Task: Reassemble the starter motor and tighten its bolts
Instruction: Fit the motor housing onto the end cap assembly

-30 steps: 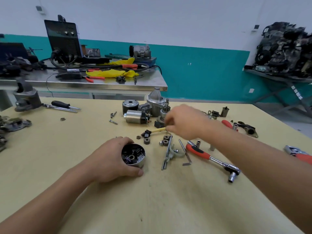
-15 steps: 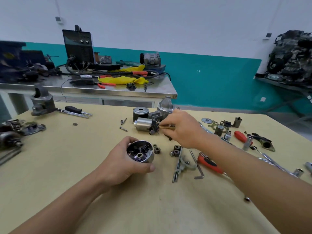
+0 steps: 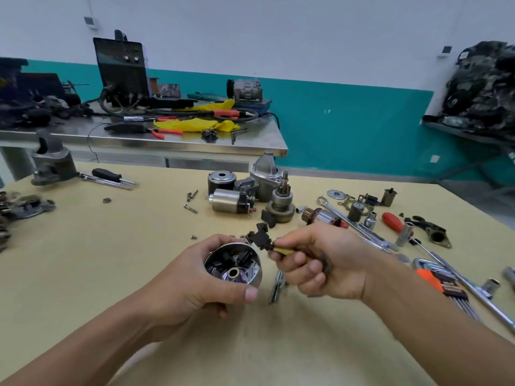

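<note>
My left hand (image 3: 192,285) grips a shiny round brush end cap (image 3: 237,270), lifted off the yellow table (image 3: 111,246) with its open side tilted toward me. My right hand (image 3: 320,263) pinches a black brush piece on a yellow lead (image 3: 264,240), held just above the cap's upper right rim. Farther back lie the solenoid (image 3: 228,201), the grey nose housing (image 3: 264,174), the pinion drive (image 3: 281,203), a black cylinder (image 3: 221,181) and the armature (image 3: 320,217).
Loose screws (image 3: 191,208) lie left of the solenoid. Sockets, wrenches, a red-handled ratchet (image 3: 393,222) and orange hex keys (image 3: 443,286) crowd the right side. A screwdriver (image 3: 111,175) and grey casting (image 3: 51,160) sit far left. A steel bench (image 3: 167,140) stands behind.
My right hand came back from the solenoid area carrying the brush piece toward the cap. My left hand lifted the cap off the table and tilted it up.
</note>
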Demonstrator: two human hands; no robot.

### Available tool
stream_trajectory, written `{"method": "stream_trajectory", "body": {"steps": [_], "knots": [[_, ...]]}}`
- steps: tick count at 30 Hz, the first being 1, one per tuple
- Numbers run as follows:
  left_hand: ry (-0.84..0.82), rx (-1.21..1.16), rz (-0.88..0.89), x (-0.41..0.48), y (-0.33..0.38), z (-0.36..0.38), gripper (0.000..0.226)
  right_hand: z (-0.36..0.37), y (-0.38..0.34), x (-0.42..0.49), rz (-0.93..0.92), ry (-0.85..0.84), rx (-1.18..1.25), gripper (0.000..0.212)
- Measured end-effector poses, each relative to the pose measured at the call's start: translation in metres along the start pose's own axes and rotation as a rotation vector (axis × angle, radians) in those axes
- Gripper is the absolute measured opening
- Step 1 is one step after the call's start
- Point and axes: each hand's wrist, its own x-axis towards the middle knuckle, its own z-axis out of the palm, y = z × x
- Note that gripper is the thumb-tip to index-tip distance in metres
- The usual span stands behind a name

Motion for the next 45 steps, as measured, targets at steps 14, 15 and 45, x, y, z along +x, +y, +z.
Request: {"method": "stream_trajectory", "body": {"steps": [14, 15, 45], "knots": [[0.0, 0.088, -0.003, -0.004, 0.003, -0.008, 0.063, 0.004, 0.015, 0.013, -0.375, 0.28, -0.5, 0.016], [0.001, 0.088, -0.014, -0.004, 0.003, -0.009, 0.062, 0.005, 0.018, 0.015, -0.464, 0.329, -0.587, 0.012], [0.189, 0.146, 0.049, -0.002, -0.001, -0.009, 0.066, 0.02, 0.05, 0.021, -0.819, 0.437, -0.625, 0.023]]}}
